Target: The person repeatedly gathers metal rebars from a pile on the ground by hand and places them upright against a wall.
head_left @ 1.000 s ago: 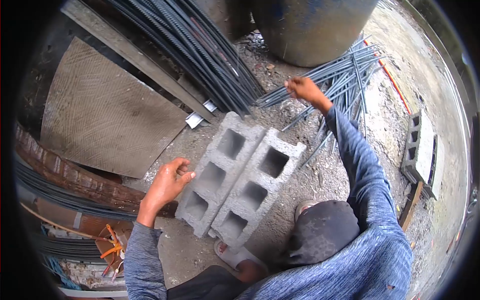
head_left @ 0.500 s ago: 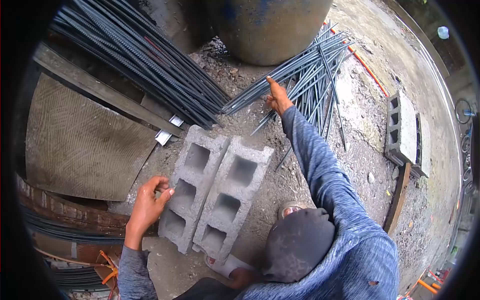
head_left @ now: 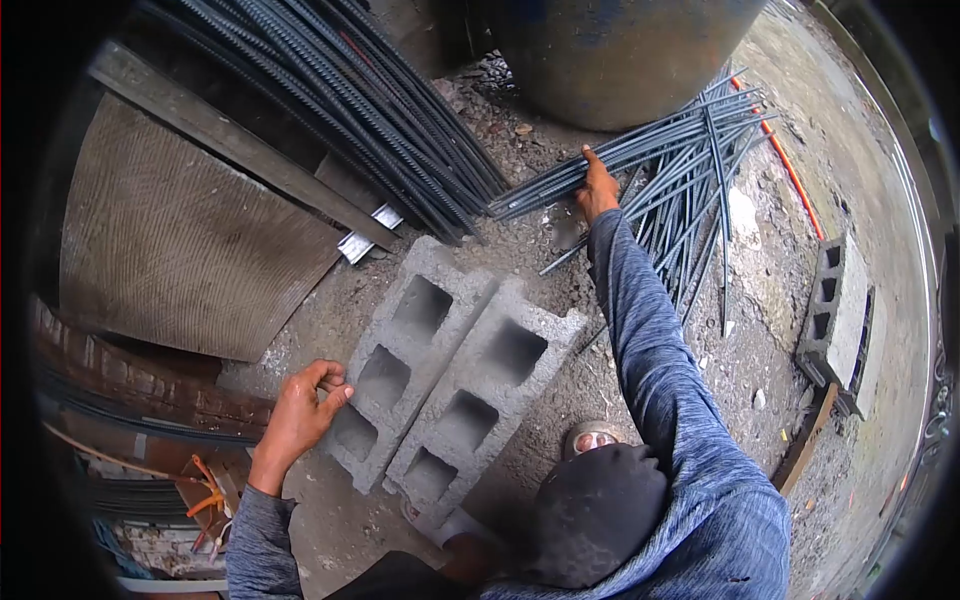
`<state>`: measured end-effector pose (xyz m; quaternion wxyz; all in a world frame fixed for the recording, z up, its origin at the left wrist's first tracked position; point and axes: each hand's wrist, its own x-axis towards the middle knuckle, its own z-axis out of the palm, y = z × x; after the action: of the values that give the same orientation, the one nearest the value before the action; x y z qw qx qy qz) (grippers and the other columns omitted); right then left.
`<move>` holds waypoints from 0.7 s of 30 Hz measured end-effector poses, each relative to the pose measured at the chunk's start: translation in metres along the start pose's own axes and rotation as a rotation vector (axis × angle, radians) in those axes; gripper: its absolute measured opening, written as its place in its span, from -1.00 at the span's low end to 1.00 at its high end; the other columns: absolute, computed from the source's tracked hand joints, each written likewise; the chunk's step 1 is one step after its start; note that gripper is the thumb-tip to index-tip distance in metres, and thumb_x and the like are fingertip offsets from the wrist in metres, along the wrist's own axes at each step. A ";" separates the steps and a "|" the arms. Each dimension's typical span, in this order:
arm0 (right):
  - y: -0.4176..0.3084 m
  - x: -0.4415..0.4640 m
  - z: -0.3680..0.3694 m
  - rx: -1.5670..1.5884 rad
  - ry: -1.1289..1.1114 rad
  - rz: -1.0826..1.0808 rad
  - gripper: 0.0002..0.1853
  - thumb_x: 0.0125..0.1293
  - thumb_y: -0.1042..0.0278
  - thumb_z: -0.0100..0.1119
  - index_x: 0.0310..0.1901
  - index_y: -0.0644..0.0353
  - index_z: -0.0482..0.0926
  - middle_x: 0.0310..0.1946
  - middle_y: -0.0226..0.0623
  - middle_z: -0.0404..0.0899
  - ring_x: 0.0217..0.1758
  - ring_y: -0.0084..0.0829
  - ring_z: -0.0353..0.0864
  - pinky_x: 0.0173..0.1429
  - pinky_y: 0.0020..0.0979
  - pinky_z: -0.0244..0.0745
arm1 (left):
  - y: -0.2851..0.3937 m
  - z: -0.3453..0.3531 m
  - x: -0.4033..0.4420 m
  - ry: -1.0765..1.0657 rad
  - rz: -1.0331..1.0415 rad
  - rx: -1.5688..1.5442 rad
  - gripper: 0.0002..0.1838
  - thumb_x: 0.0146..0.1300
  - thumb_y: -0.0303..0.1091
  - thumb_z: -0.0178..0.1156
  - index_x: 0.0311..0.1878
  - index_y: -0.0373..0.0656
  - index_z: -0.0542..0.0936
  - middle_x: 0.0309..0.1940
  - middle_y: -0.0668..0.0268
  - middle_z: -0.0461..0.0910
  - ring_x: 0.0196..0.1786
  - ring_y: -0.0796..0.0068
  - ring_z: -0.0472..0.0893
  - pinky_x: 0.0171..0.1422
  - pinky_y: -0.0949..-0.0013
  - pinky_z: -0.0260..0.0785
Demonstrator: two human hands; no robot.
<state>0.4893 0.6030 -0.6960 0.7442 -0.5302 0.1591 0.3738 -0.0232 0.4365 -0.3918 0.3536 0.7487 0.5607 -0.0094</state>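
My right hand [head_left: 598, 188] reaches out to a loose bundle of cut steel rods [head_left: 660, 140] on the ground. Its thumb lies over the upper rods and its fingers close around the near side, partly hidden. Nearer to me, my left hand [head_left: 305, 410] hovers at the left side of two hollow concrete blocks, its fingers loosely curled, thumb and index apart, with nothing visible between them. The left concrete block [head_left: 440, 310] and the right concrete block [head_left: 495, 400] stand side by side, hollows facing up.
Long ribbed rebar [head_left: 370, 110] lies at upper left beside a wooden beam [head_left: 240, 145] and a ridged board [head_left: 190, 240]. A large drum [head_left: 620, 60] stands behind the rods. More concrete blocks [head_left: 838, 310] rest at right, near an orange tube [head_left: 795, 180].
My right hand has lowered onto the rods, its fingers now around some of them. My left hand stays near the blocks. The whole view has shifted slightly.
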 end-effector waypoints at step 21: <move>0.005 0.025 0.011 0.037 -0.011 -0.016 -0.65 0.14 0.58 0.41 -0.06 0.52 0.56 -0.20 -0.11 0.68 -0.26 -0.21 0.69 -0.13 -0.19 0.65 | -0.002 0.006 -0.008 -0.042 -0.108 0.030 -0.60 0.32 -0.30 0.43 0.11 -0.37 0.64 -0.15 0.01 0.73 -0.13 0.22 0.72 -0.08 0.19 0.53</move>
<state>0.5006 0.6234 -0.7113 0.7578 -0.5154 0.1576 0.3678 -0.0253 0.4273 -0.3941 0.3528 0.7221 0.5928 -0.0527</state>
